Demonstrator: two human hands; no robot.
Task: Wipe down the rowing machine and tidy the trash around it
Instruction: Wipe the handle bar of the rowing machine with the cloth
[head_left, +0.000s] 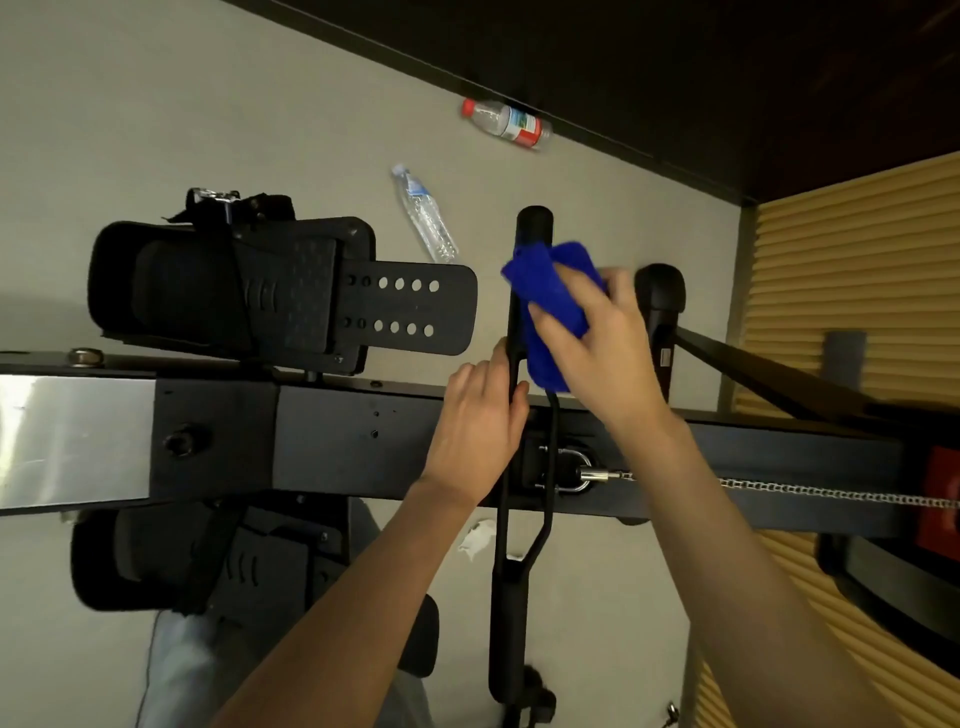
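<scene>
Head view: bunched blue cloth (537, 283) on handle (534, 223)

Right hand (597, 343) gripping blue cloth (550, 306) on handle (511, 467), left hand (478, 415) apparently steadying

A pale grey floor (156, 130) is spread across the left and middle of the scene. It is bounded at the far side by a dark wall (675, 62), and a tan ribbed panel (857, 260) is seen at the right.
</scene>
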